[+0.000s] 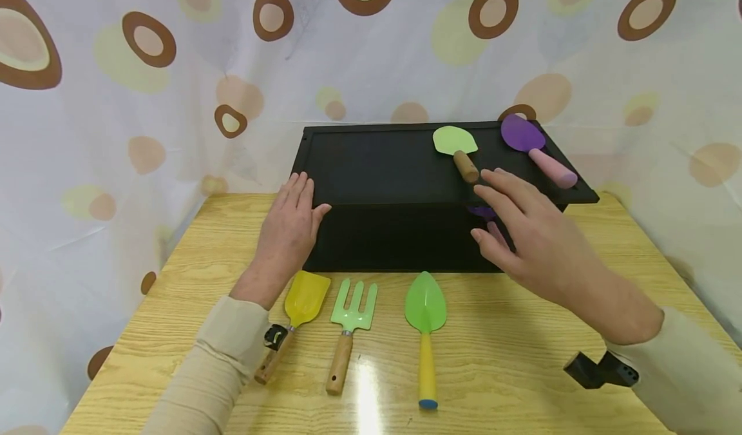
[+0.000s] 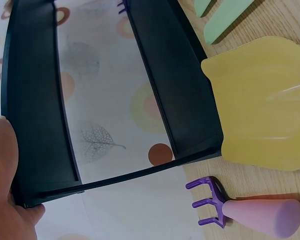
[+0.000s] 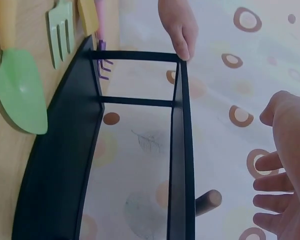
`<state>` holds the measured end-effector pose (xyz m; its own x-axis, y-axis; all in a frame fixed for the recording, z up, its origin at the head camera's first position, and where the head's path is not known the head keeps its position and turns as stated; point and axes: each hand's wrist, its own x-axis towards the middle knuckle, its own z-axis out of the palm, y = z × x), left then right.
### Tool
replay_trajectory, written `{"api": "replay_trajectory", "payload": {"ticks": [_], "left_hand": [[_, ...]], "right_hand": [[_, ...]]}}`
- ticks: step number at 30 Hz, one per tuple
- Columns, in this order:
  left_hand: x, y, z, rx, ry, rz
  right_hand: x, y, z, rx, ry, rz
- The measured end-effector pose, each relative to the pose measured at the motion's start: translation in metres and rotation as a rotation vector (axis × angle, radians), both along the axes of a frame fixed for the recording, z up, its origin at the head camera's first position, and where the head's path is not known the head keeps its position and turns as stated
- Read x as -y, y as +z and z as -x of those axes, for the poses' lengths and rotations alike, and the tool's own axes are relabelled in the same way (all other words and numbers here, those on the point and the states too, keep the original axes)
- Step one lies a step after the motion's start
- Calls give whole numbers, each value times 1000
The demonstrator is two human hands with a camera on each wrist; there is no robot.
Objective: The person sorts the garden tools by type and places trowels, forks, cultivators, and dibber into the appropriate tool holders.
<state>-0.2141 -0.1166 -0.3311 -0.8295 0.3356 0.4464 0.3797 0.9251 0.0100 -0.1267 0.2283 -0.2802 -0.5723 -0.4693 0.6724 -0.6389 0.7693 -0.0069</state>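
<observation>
My left hand (image 1: 288, 222) rests at the front left corner of a black two-tier rack (image 1: 371, 164). Its fingers lie straight along the left edge, with the thumb at the front edge. My right hand (image 1: 536, 238) hangs apart from the rack, before its right side, fingers spread and holding nothing. Nearest to it is the wooden handle (image 1: 466, 166) of a pale green hand shovel (image 1: 454, 140) on the rack's top. Beside that shovel lies a purple hand shovel (image 1: 522, 133) with a pink handle. Beneath the top, a purple and pink tool is partly hidden by my right hand.
Before the rack lie a yellow hand shovel (image 1: 306, 298), a pale green hand fork (image 1: 353, 312) and a green trowel (image 1: 426, 303) on the wooden table (image 1: 191, 306). The left wrist view shows a purple hand rake (image 2: 217, 202) beside the rack. A patterned cloth (image 1: 371, 55) hangs behind.
</observation>
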Motion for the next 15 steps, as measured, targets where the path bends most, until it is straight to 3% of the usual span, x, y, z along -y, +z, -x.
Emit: {"api": "replay_trajectory", "payload": {"ticks": [15], "left_hand": [[0,-1,2,10,1,-14]], "right_hand": [[4,-21,-28,76,29,0]]}}
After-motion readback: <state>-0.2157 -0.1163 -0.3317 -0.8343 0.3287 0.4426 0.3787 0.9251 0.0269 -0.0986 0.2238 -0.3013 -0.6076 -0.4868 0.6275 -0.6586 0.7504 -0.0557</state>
